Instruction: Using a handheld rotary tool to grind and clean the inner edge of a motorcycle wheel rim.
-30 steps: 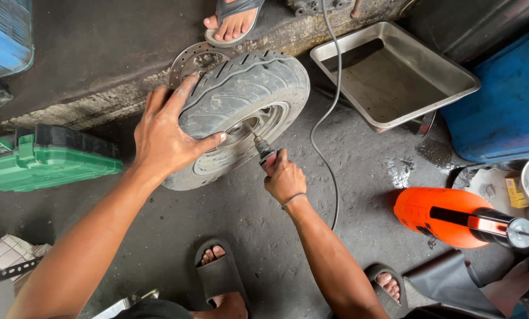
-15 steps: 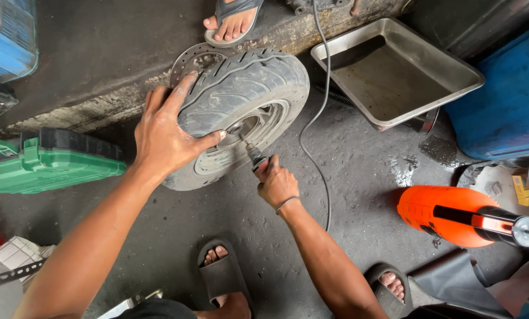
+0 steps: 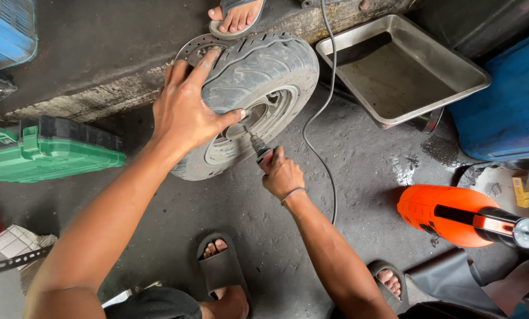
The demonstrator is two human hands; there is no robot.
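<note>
A small scooter wheel with a grey tyre [image 3: 264,71] stands upright on the concrete floor, leaning against a step, with a brake disc [image 3: 195,50] behind it. My left hand [image 3: 185,115] is spread flat over the tyre's near side, thumb by the rim. My right hand [image 3: 281,174] grips a thin hand tool [image 3: 257,145] whose tip points into the rim [image 3: 258,121] near the hub. A black cable [image 3: 323,112] runs down past the tyre's right side.
A metal tray [image 3: 406,68] lies at the right of the wheel, a blue container [image 3: 506,112] beyond it. An orange pump bottle [image 3: 453,215] lies lower right. A green case [image 3: 46,150] sits left. Another person's sandalled foot [image 3: 236,15] stands on the step; my feet are below.
My right hand with the tool has crept slightly left toward the rim. My left hand stays on the tyre. The view has shifted a little.
</note>
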